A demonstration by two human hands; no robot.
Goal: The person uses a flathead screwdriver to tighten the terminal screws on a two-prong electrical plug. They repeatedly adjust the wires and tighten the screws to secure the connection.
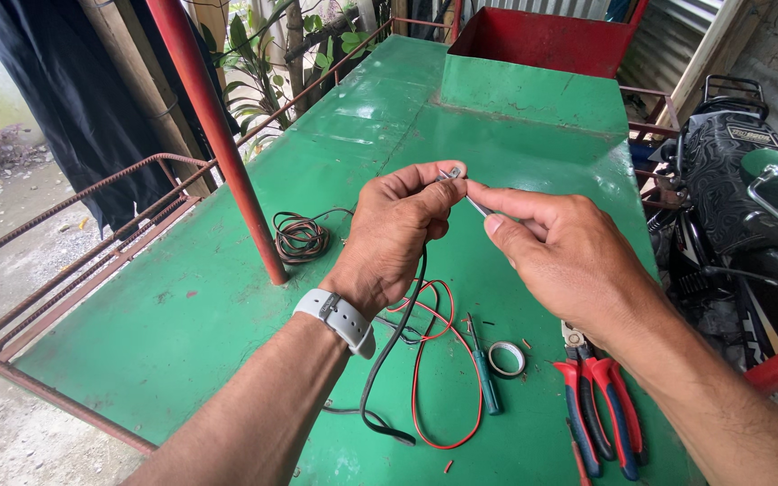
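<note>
From the head camera, both hands meet above the green worktop [227, 297]. The left hand [398, 229], with a grey watch [339, 319] on its wrist, is curled with thumb and forefinger pinching a small metal connector [450, 173] at the end of a black wire [398, 333]. The right hand [560, 247] comes in from the other side, its thumb and forefinger pressed together on a thin silvery piece [477, 207] that touches the connector; what that piece is cannot be told. So the connector sits right between the two sets of fingertips, held up off the worktop. The black wire hangs down from the left hand and loops on the surface below the left wrist, together with one red wire [425, 396]. Below the right hand lie one green-handled screwdriver [483, 378], one small roll of tape [506, 358] just beside it, and two pliers [601, 414] with red and blue handles, side by side. Beyond the left hand, near a red post [218, 135], rests one coil of dark wire [299, 238]. To the right of the right hand, off the worktop, stands one motorcycle [740, 180].
</note>
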